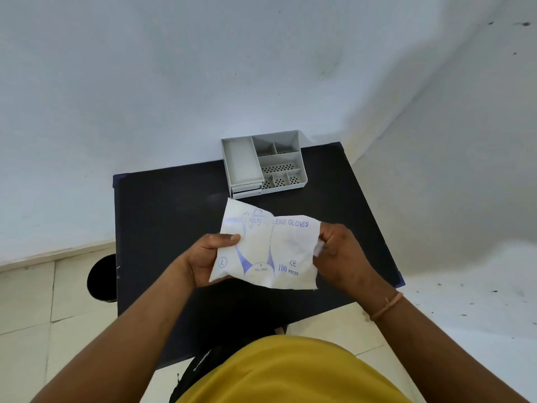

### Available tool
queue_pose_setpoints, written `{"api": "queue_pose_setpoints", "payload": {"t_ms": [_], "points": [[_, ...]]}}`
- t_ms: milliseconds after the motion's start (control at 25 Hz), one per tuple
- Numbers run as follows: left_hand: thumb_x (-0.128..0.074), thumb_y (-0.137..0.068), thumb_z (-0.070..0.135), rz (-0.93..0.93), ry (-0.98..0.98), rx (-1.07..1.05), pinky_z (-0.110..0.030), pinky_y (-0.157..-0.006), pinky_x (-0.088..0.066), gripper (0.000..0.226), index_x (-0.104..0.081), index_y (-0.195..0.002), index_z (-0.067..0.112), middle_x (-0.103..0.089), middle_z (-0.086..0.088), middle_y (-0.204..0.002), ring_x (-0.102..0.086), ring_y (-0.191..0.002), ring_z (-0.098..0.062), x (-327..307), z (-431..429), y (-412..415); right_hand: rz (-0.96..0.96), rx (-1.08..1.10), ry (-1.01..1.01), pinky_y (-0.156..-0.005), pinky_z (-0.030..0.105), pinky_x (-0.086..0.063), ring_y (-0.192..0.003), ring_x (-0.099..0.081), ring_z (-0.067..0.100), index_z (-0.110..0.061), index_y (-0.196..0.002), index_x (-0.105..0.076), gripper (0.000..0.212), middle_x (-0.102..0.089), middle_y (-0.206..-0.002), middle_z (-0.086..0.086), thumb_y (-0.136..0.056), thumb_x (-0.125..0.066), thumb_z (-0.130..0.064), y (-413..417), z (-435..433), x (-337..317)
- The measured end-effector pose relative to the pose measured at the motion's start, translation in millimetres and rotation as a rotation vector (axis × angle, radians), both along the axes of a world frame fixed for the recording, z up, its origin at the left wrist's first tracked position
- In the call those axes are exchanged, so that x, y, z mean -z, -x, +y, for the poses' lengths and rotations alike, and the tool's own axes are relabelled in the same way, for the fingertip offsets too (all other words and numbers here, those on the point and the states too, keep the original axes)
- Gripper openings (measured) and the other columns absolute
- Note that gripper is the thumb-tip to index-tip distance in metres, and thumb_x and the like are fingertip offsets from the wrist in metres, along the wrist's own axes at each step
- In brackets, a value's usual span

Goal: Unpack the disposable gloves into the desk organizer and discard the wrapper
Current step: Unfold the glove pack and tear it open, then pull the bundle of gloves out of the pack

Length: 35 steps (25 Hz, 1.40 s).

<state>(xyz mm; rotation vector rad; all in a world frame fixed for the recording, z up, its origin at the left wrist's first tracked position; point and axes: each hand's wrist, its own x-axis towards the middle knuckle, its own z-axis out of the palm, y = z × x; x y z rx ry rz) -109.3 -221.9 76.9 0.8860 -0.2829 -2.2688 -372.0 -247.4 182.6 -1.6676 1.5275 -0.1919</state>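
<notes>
Glove pack (268, 247), white wrapper with blue print ("...LENE GLOVES", "100 PIECES", CE mark), is being held in the air above the near half of the black table (162, 216), both hands on it. Left hand (207, 258) is gripping the pack's 9 o'clock edge, thumb pressing on the front face, fingers curled behind it. Right hand (338, 254) is closing on the 3 o'clock edge, fingers bunched tight around a bit of white material at that side; can't tell whether that's wrapper or gloves coming out. Pack is looking creased and slightly folded through the middle. Grey desk organizer (263, 164) is sitting at 12 o'clock from the pack, at the table's far edge against the wall, well apart from the hands. All of its visible compartments are showing bare floors, several perforated. Black round bin (101, 277) is standing on the tiled floor at 9 o'clock, just beside the table. An orange band (388, 306) is sitting on the right wrist.
</notes>
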Motion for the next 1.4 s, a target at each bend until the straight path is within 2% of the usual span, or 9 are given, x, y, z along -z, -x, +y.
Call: {"api": "queue_pose_setpoints", "payload": {"t_ms": [200, 480, 680, 880, 960, 1080, 1160, 1280, 1400], "points": [[-0.105, -0.046, 0.016, 0.082, 0.056, -0.068, -0.056, -0.084, -0.067, 0.078, -0.082, -0.121, 0.008, -0.08, -0.023, -0.12, -0.079, -0.105, -0.042, 5.2, 8.0, 10.4, -0.213, 0.196, -0.052, -0.065, 0.018, -0.058, -0.094, -0.072, 0.012, -0.037, -0.116, -0.066, 0.028, -0.071, -0.111, -0.014, -0.093, -0.072, -0.023, 6.7, 7.6, -0.9], [-0.104, -0.047, 0.011, 0.071, 0.043, -0.059, -0.061, -0.091, -0.064, 0.084, -0.079, -0.127, 0.008, -0.076, -0.026, -0.127, -0.076, -0.111, -0.047, 7.3, 12.5, 12.6, -0.368, 0.258, -0.337, -0.058, 0.027, -0.061, -0.072, -0.078, 0.016, -0.036, -0.095, -0.073, 0.01, -0.079, -0.078, -0.009, -0.097, -0.067, -0.028, 6.5, 6.8, -2.8], [-0.103, -0.059, 0.029, 0.049, -0.003, -0.098, -0.064, -0.097, -0.061, 0.082, -0.076, -0.134, 0.01, -0.072, -0.024, -0.138, -0.073, -0.12, -0.047, 5.5, 21.9, 14.1, -0.298, 0.154, -0.359, -0.079, 0.04, -0.061, -0.084, -0.071, 0.023, -0.021, -0.102, -0.068, 0.007, -0.074, -0.092, 0.0, -0.097, -0.065, -0.016, 4.1, 8.7, 12.0], [-0.05, -0.104, 0.053, -0.061, -0.085, -0.093, -0.065, -0.116, -0.046, 0.063, -0.056, -0.155, 0.017, -0.06, -0.021, -0.156, -0.061, -0.138, -0.046, 16.9, 30.7, 2.1, -0.536, 0.337, -0.374, -0.061, 0.03, -0.062, -0.085, -0.079, 0.025, -0.026, -0.111, -0.072, 0.023, -0.082, -0.099, 0.002, -0.107, -0.05, -0.019, 13.5, 16.5, 15.4], [-0.057, -0.103, 0.048, -0.053, -0.091, -0.083, -0.06, -0.107, -0.056, 0.058, -0.062, -0.15, 0.015, -0.063, -0.022, -0.152, -0.068, -0.13, -0.045, 14.0, 36.8, -3.8, -0.695, 0.402, -0.48, -0.058, 0.031, -0.063, -0.081, -0.079, 0.026, -0.02, -0.115, -0.072, 0.024, -0.081, -0.097, 0.008, -0.106, -0.05, -0.025, 12.0, 18.4, 15.1], [-0.088, -0.084, 0.034, -0.068, -0.046, -0.071, -0.057, -0.095, -0.064, 0.068, -0.067, -0.145, 0.014, -0.064, -0.026, -0.15, -0.073, -0.121, -0.044, 12.0, 43.7, -10.7, -0.696, 0.333, -0.59, -0.054, 0.03, -0.062, -0.07, -0.078, 0.023, -0.017, -0.106, -0.075, 0.021, -0.08, -0.086, 0.008, -0.099, -0.058, -0.026, 2.0, 23.1, 19.6], [-0.079, -0.092, 0.03, -0.113, -0.041, -0.09, -0.056, -0.093, -0.065, 0.057, -0.067, -0.145, 0.014, -0.062, -0.026, -0.151, -0.074, -0.12, -0.043, 11.2, 44.7, -11.8, -0.609, 0.308, -0.554, -0.056, 0.029, -0.061, -0.065, -0.077, 0.02, -0.019, -0.098, -0.074, 0.019, -0.079, -0.08, 0.005, -0.102, -0.056, -0.02, -3.0, 25.6, 25.5], [-0.058, -0.101, 0.034, -0.16, -0.085, -0.132, -0.053, -0.086, -0.067, 0.045, -0.068, -0.14, 0.013, -0.07, -0.024, -0.142, -0.078, -0.111, -0.041, 7.5, 46.4, -12.7, -0.493, 0.308, -0.428, -0.079, 0.045, -0.064, -0.086, -0.079, 0.028, -0.024, -0.104, -0.075, 0.026, -0.08, -0.1, 0.008, -0.107, -0.05, -0.021, -0.6, 27.3, 36.6], [-0.076, -0.092, 0.035, -0.152, -0.056, -0.133, -0.056, -0.082, -0.068, 0.046, -0.075, -0.134, 0.015, -0.072, -0.024, -0.138, -0.078, -0.111, -0.043, 2.0, 48.9, -20.1, -0.726, 0.409, -0.542, -0.077, 0.046, -0.065, -0.101, -0.076, 0.031, -0.026, -0.121, -0.07, 0.033, -0.077, -0.118, 0.01, -0.108, -0.043, -0.013, 2.9, 29.4, 39.4]]}}
